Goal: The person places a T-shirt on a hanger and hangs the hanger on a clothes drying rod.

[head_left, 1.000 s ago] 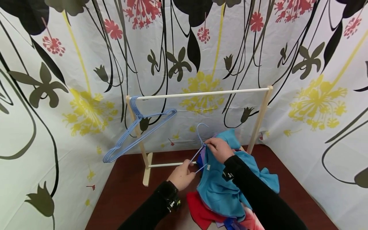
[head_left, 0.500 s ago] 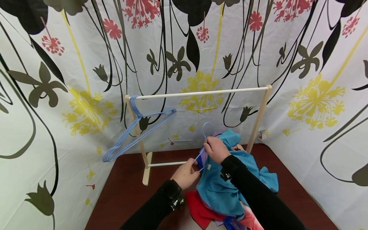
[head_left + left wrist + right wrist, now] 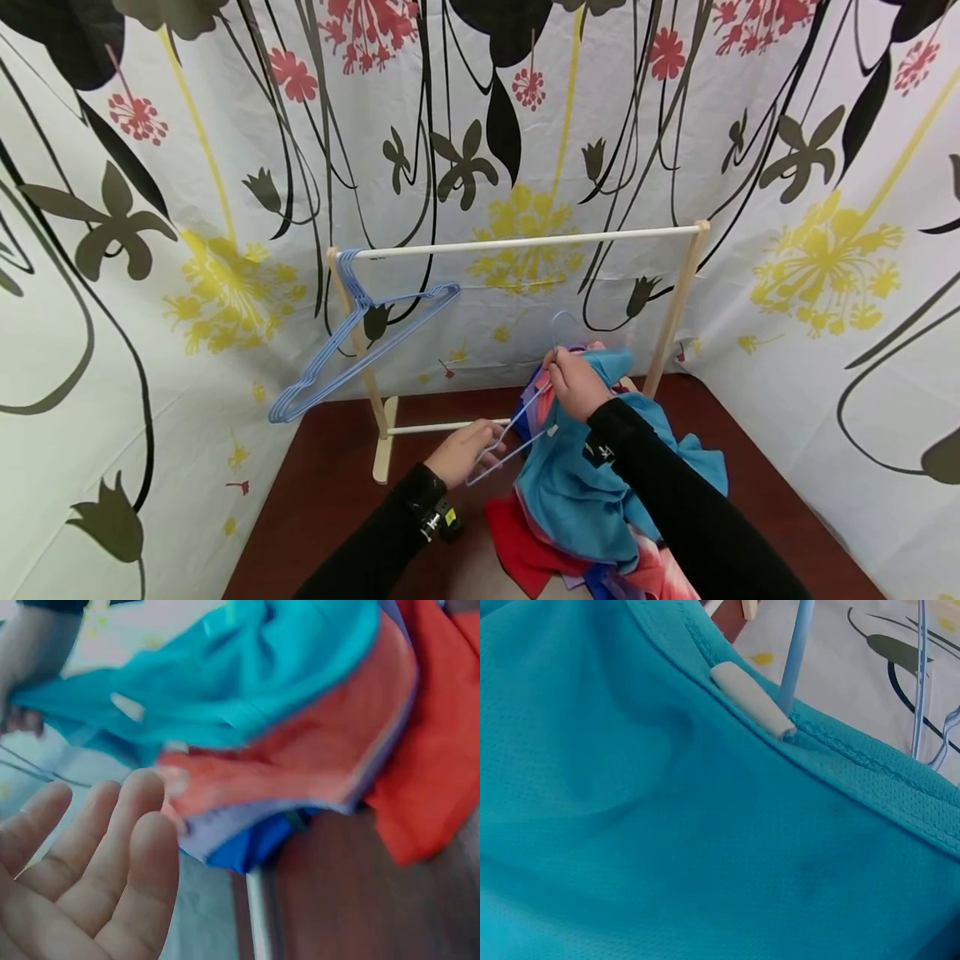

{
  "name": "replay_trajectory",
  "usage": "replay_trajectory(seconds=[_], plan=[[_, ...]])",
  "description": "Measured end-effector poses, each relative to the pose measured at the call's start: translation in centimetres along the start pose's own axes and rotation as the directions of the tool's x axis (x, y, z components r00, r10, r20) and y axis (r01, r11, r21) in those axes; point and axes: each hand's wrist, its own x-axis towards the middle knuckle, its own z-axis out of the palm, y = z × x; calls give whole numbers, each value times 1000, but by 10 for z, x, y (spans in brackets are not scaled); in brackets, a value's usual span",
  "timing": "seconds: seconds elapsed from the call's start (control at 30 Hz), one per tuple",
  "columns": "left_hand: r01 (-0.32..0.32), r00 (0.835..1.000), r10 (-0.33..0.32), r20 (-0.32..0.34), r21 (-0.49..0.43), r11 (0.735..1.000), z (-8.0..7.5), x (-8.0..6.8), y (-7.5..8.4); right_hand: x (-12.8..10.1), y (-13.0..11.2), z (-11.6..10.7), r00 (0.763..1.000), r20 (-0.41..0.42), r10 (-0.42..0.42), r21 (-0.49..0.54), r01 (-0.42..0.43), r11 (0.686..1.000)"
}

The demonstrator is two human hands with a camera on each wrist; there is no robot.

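Observation:
A teal shirt (image 3: 577,492) lies on the pile, its neckline and white tag (image 3: 754,697) filling much of the right wrist view. Partly inside it is a light-blue hanger (image 3: 506,454); one end sticks out on the left and the hook stands above the cloth. At the base of the hook my right hand (image 3: 577,385) pinches the hanger together with a gathered edge of the shirt. Beside the bare hanger end is my left hand (image 3: 459,454). Its fingers (image 3: 142,862) are extended and hold nothing in the left wrist view.
Several light-blue hangers (image 3: 360,358) hang at the left of the wooden rack's rail (image 3: 517,242). Under the teal shirt lie red (image 3: 517,542), coral, purple and blue garments on the dark table (image 3: 300,508). A patterned curtain stands behind.
My left hand has let go of the hanger's end and sits slightly further left. My right hand has shifted a little right with the hook, and more of the hanger's left end shows.

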Motion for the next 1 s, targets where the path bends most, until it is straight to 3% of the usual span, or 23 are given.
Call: replay_trajectory(seconds=[0.1,0.3,0.43,0.5,0.53,0.67,1.0], plan=[[15,1000,-15,15,-10,1000,-2,3,-11,1,0,-4,1000,-7,15,28,-15,1000],[-60,996,49,74,144,988,20,3,-26,-1,0,-5,998,-19,65,51,-64,997],[-47,994,8,111,351,935,36,3,-31,-2,1,-5,996,-18,92,53,-91,994],[-55,993,-4,118,495,867,39,5,-34,-1,1,-5,995,-20,100,50,-99,994],[-62,993,0,117,525,849,41,6,-35,-2,1,-5,995,-26,99,48,-98,994],[-58,995,7,104,498,865,42,3,-36,-2,3,-7,996,-39,84,27,-83,996],[-49,997,24,67,412,910,27,-14,-34,-8,17,-16,993,-83,85,-54,-89,995]])
